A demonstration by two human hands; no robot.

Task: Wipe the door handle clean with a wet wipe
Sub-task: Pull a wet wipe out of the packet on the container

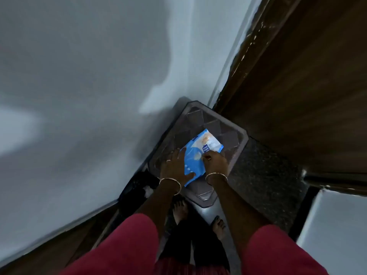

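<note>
A blue and white pack of wet wipes (206, 144) lies on a dark brown plastic stool (232, 133) in the corner beside the door. My left hand (175, 165) rests on the pack's left side, thumb across its lower edge, holding it down. My right hand (215, 161) pinches at the middle of the pack, near the label; whether a wipe is between the fingers I cannot tell. The brown wooden door (307, 80) fills the upper right. Its handle is out of view.
A pale grey wall (89, 76) covers the left and top. A dark speckled stone threshold (264, 179) runs beside the stool. My bare feet (180, 210) stand just in front of the stool. A black object (139, 185) sits on the floor at the stool's left.
</note>
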